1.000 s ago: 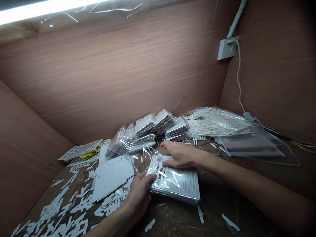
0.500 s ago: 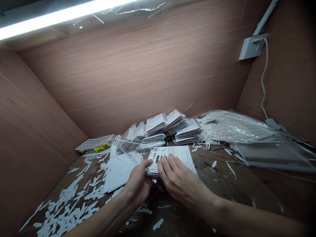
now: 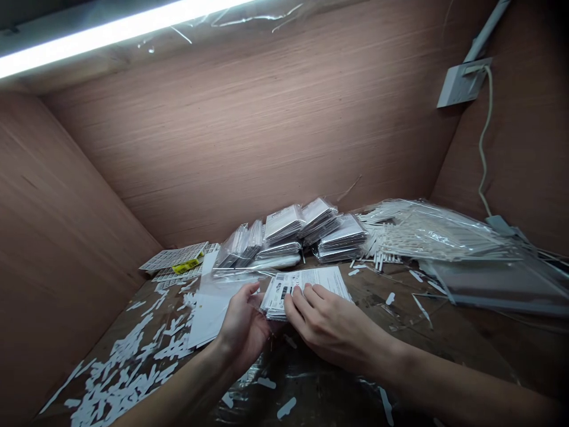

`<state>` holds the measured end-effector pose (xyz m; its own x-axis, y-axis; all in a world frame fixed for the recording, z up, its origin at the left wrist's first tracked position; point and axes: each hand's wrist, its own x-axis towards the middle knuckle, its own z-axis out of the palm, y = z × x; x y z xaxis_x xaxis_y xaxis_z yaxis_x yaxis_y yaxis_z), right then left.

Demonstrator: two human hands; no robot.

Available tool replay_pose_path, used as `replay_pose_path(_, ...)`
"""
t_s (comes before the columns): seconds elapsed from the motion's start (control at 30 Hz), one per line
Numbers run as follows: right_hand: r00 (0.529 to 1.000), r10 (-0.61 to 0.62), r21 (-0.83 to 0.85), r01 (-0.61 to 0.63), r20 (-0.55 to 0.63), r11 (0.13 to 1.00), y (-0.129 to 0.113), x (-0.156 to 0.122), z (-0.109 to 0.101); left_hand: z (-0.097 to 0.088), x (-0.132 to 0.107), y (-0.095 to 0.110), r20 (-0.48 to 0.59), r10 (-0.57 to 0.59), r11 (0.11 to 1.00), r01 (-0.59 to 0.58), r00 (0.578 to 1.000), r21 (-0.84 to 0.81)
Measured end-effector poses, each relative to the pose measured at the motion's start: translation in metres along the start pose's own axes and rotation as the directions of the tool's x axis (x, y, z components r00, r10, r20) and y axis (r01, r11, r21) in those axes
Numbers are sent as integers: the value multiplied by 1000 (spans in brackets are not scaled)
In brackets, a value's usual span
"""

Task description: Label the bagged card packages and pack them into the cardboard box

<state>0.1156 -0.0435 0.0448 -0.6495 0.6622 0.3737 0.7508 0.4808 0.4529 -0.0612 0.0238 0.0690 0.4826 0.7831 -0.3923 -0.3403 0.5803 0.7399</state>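
So here's how it looked: you had both bare hands on a stack of printed white cards (image 3: 306,290), which sat just in front of your body, near the middle of a scuffed brown workbench (image 3: 355,302). There was a barcode-style print at its left end. Your left hand (image 3: 242,329) was palm-up at that end, with the fingers (image 3: 253,290) curled against the edge. Honestly, I can't tell if it was gripping or only touching. Your right hand (image 3: 331,329) lay over the near edge, fingers spread across the top, pressing rather than clenched, though I can't tell how firm that hold was either.

Just left of the stack, a clear plastic film (image 3: 235,281) lay over a white sheet (image 3: 207,320), with white die-cut scraps (image 3: 120,356) scattered all over the bench on your left. Behind your hands were piles of sealed white packets (image 3: 284,228). To the right was a big bundle of white strips in clear plastic (image 3: 427,234), next to a flat grey panel (image 3: 493,284). Back on the left sat a white label sheet (image 3: 173,258) with a yellow tag (image 3: 186,266) on it. Pinkish board walls (image 3: 222,136) boxed the whole spot in, and a fluorescent tube (image 3: 111,41) ran overhead.
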Motion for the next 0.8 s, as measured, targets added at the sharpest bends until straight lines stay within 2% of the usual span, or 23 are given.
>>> replay_pose_path(0.1, 1000, 0, 9, 0, 9, 1000, 3, 0, -3, -2, 1, 4, 37, 5, 1000, -5, 999, 4)
replay_pose_path(0.23, 999, -26, 14, 26, -22, 1000, 12, -1, -9, -6, 0, 16, 116, -33, 996, 41, 993, -73)
replay_pose_path(0.37, 996, -42, -2, 42, -85, 999, 16, -3, -12, -5, -6, 22, 124, -15, 997, 25, 992, -78)
replay_pose_path(0.43, 994, -48, -16, 47, -99, 999, 15, -3, -13, -1, -10, 20, 107, 10, 998, -3, 994, -62)
replay_pose_path(0.53, 992, -29, -37, 25, -121, 999, 9, -2, -14, 6, -15, 15, 28, 96, 995, -95, 995, -40)
replay_pose_path(0.67, 978, 55, -66, -70, -202, 995, -2, 0, -14, 10, -19, 7, -79, 187, 982, -189, 979, -9)
replay_pose_path(0.73, 966, 101, -67, -120, -240, 991, -8, 1, -14, 11, -21, 3, -93, 220, 975, -222, 971, -5)
replay_pose_path(0.8, 954, 150, -63, -171, -258, 983, -12, 1, -14, 11, -23, -2, -60, 225, 974, -226, 972, -7)
